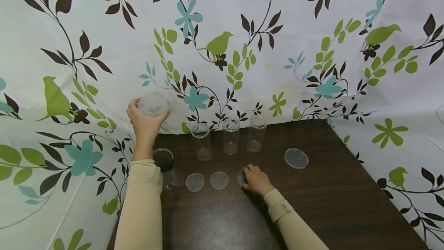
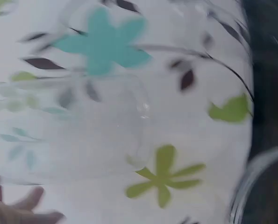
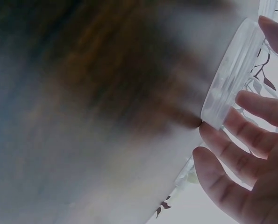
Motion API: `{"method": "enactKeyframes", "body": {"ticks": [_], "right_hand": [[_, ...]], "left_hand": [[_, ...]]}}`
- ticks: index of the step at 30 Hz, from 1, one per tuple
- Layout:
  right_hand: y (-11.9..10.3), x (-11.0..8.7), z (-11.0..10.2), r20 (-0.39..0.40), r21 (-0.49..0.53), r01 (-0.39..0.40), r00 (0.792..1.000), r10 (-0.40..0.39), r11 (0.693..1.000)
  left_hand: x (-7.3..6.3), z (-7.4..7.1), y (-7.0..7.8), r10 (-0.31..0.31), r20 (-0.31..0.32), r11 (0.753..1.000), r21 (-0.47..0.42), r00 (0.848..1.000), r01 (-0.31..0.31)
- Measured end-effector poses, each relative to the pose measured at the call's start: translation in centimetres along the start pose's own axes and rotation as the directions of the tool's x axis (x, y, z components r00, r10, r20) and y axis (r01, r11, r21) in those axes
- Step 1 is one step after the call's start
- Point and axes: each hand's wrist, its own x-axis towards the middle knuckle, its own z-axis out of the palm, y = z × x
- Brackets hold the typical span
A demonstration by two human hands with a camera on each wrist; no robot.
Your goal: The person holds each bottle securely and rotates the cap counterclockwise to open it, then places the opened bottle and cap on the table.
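Note:
My left hand [image 1: 147,122] holds a wide clear jar [image 1: 155,103] in the air at the back left, thumb and fingers spread around it. In the left wrist view the see-through jar [image 2: 96,135] lies across the patterned cloth, with fingertips [image 2: 31,200] at its lower edge. On the table my right hand [image 1: 256,180] grips a small clear lid [image 1: 241,178] by its rim. The right wrist view shows this ridged lid [image 3: 232,74] between thumb and fingers. Left of it lie two similar small lids, one nearer [image 1: 219,181] and one farther [image 1: 195,182].
Three slim clear jars [image 1: 201,142] stand upright along the table's back edge. A wider clear jar [image 1: 169,176] stands at the left, partly behind my left forearm. A larger lid [image 1: 296,158] lies at the right on the dark table [image 1: 329,196]. Patterned cloth [image 1: 222,18] hangs behind.

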Motion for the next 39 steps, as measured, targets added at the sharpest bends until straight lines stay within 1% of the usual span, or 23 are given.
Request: {"method": "enactKeyframes", "body": {"ticks": [1,3,6,8,10,12,15,18,21,22,24,25,26,27,28,30,31,32,33,35,36,38,39], "right_hand": [[0.0,0.0,0.0,-0.001,0.001,-0.001,1.000,0.001,1.000],[0.1,0.0,0.1,-0.006,0.005,-0.002,1.000,0.002,1.000],[0.2,0.0,0.2,-0.011,0.009,-0.005,1.000,0.005,1.000],[0.3,0.0,0.2,-0.012,0.007,-0.008,1.000,0.008,1.000],[0.4,0.0,0.3,-0.008,0.005,-0.011,1.000,0.011,1.000],[0.4,0.0,0.3,0.001,0.004,-0.015,1.000,0.015,1.000],[0.4,-0.1,0.2,0.006,0.008,-0.017,1.000,0.017,1.000],[0.2,-0.2,-0.1,-0.007,-0.011,-0.006,1.000,0.006,1.000],[-0.2,-0.3,-0.9,-0.108,-0.016,0.029,0.994,-0.031,0.999],[-0.4,-0.1,-1.2,-0.151,0.003,0.047,0.987,-0.046,0.999],[-1.2,0.1,-2.3,-0.230,0.120,0.102,0.971,-0.072,0.988],[-1.7,0.3,-3.1,-0.256,0.222,0.144,0.963,-0.085,0.964],[-2.3,0.4,-3.8,-0.270,0.344,0.195,0.957,-0.102,0.918],[-2.9,0.4,-4.7,-0.274,0.468,0.244,0.954,-0.123,0.849],[-3.6,0.5,-5.5,-0.267,0.584,0.275,0.953,-0.139,0.764],[-5.1,0.3,-6.9,-0.251,0.778,0.313,0.950,-0.188,0.545],[-5.8,0.3,-7.5,-0.239,0.837,0.313,0.947,-0.215,0.448],[-6.5,0.2,-7.9,-0.231,0.865,0.309,0.945,-0.232,0.395],[-7.1,0.1,-8.2,-0.229,0.878,0.305,0.944,-0.236,0.369],[-8.2,0.1,-8.5,-0.212,0.897,0.271,0.957,-0.199,0.350],[-8.5,0.1,-8.4,-0.203,0.898,0.252,0.964,-0.169,0.361],[-9.1,0.0,-8.3,-0.204,0.885,0.225,0.974,-0.095,0.408],[-9.3,-0.1,-8.2,-0.204,0.886,0.213,0.977,-0.065,0.411]], "left_hand": [[-0.5,-0.5,0.6,0.005,-0.005,0.996,-0.084,1.000,-0.005],[-1.6,-1.2,1.6,0.020,-0.010,0.962,-0.274,1.000,-0.022],[-3.3,-2.0,2.5,0.089,-0.015,0.873,-0.480,0.996,-0.086],[-4.5,-2.2,2.7,0.151,-0.024,0.822,-0.552,0.988,-0.139],[-5.9,-2.1,2.5,0.219,-0.003,0.836,-0.514,0.976,-0.190],[-7.4,-1.8,2.1,0.266,0.044,0.887,-0.403,0.963,-0.227],[-9.7,-1.0,1.1,0.302,0.136,0.931,-0.252,0.943,-0.262],[-11.5,0.1,-0.2,0.309,0.206,0.940,-0.215,0.929,-0.265],[-12.9,1.2,-1.6,0.310,0.272,0.945,-0.192,0.911,-0.264],[-13.3,1.6,-2.1,0.311,0.294,0.947,-0.183,0.904,-0.266],[-14.1,2.2,-2.9,0.315,0.326,0.949,-0.143,0.892,-0.282],[-14.5,2.4,-3.3,0.318,0.342,0.948,-0.124,0.885,-0.293],[-14.9,2.7,-3.7,0.321,0.354,0.947,-0.104,0.879,-0.304],[-15.2,2.9,-4.1,0.327,0.363,0.944,-0.087,0.873,-0.318],[-15.6,3.2,-4.3,0.332,0.370,0.942,-0.077,0.868,-0.327],[-16.4,3.7,-4.9,0.352,0.382,0.932,-0.061,0.854,-0.357],[-16.7,4.0,-5.1,0.360,0.394,0.928,-0.057,0.846,-0.369],[-17.0,4.4,-5.3,0.373,0.400,0.921,-0.052,0.837,-0.385],[-17.3,4.8,-5.4,0.388,0.404,0.914,-0.052,0.829,-0.403],[-17.8,5.5,-5.7,0.411,0.401,0.902,-0.052,0.819,-0.428],[-18.0,5.7,-5.8,0.419,0.400,0.897,-0.047,0.815,-0.439],[-18.3,6.0,-6.0,0.430,0.394,0.890,-0.034,0.812,-0.455],[-18.4,6.0,-6.1,0.433,0.395,0.886,-0.024,0.810,-0.462]]}}
